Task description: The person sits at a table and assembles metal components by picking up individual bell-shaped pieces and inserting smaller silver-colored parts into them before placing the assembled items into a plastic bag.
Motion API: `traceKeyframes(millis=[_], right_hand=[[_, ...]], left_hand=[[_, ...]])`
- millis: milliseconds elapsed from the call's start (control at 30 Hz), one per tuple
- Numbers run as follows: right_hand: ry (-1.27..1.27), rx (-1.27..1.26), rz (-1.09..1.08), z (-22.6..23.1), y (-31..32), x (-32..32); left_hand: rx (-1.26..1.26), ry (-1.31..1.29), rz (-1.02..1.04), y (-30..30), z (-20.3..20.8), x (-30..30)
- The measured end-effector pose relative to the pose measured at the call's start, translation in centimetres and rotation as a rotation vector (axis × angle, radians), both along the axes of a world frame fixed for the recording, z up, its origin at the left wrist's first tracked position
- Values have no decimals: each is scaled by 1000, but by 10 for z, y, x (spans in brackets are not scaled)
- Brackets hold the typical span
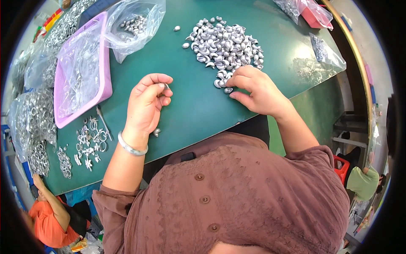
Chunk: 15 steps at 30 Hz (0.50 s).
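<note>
My left hand (148, 99) is pinched, thumb against fingers, on a small silver metal piece (165, 86) that shows only in part. A pile of curved, shell-like silver metal pieces (226, 44) lies on the green table (186, 114). At the pile's near edge is my right hand (258, 91), its thumb and index finger apart on either side of one loose piece (228, 90). Its other fingertips reach down among the neighbouring pieces. Beside my left wrist, which wears a pale bangle (132, 146), another small silver piece (157, 132) lies on the table.
Left of my hands stands a pink plastic basket (106, 80) lined with clear plastic. An open clear bag (146, 31) holds more silver pieces. Rings and small parts (91, 139) lie near a thin tool (103, 122). A person in orange (50, 224) is at the lower left.
</note>
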State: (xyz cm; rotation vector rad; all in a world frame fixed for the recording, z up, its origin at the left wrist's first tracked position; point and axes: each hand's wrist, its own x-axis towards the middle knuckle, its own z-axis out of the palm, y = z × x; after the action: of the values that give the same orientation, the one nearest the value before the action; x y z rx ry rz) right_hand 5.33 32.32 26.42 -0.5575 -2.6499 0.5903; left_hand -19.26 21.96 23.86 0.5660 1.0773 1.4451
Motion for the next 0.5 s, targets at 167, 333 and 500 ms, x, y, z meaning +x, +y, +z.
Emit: traceKeyframes(millis=[167,333,500], right_hand=[[44,128,-62,-9,-8,-7],[-11,179,-80,-10,-6,-19],[-18,148,-82,-11,-4,-24]], left_hand=[[56,504,10,-27,18,-16],[-62,1418,-61,-71,21,-22],[20,1726,-37,-83,6,-21]])
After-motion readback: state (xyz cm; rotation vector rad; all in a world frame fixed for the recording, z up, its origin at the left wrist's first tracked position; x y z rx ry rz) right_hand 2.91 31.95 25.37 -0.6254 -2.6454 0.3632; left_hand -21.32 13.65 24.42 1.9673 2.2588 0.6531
